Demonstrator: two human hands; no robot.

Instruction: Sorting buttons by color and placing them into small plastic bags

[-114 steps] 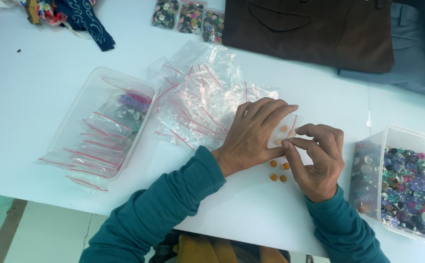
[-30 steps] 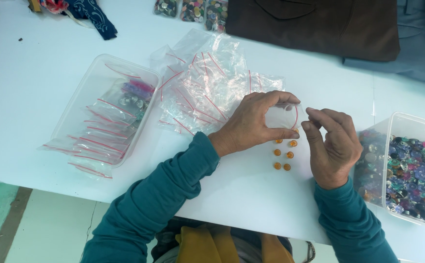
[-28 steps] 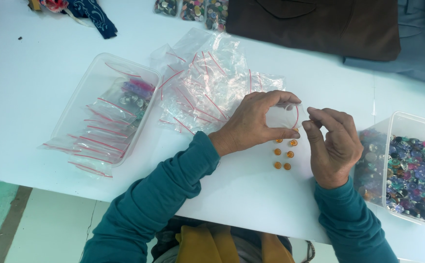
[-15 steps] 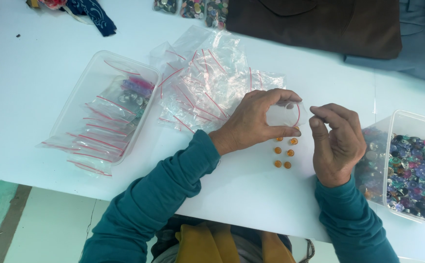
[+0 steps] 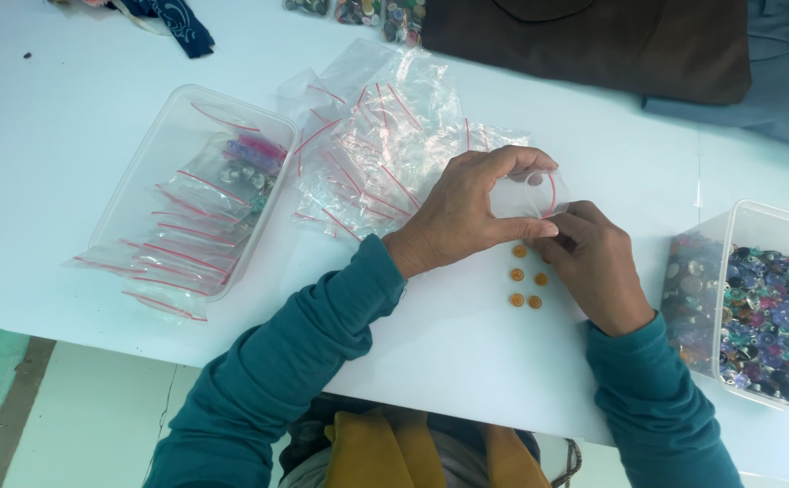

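Note:
My left hand [image 5: 472, 210] pinches a small clear zip bag [image 5: 528, 192] with a red seal strip, holding its mouth open above the white table [image 5: 69, 126]. My right hand [image 5: 598, 267] is just below and to the right of the bag, fingertips curled at the bag's opening; whether they hold a button is hidden. Several small orange buttons [image 5: 526, 282] lie on the table between my two hands, right under the bag.
A heap of empty clear zip bags [image 5: 385, 136] lies behind my left hand. A clear tub [image 5: 194, 194] at the left holds more bags, some filled. A clear tub of mixed coloured buttons [image 5: 767, 305] stands at the right edge. A dark brown bag [image 5: 593, 41] lies at the back.
My right hand has moved down and left from beside the bag to the orange buttons under it. My left hand keeps the bag open in about the same place.

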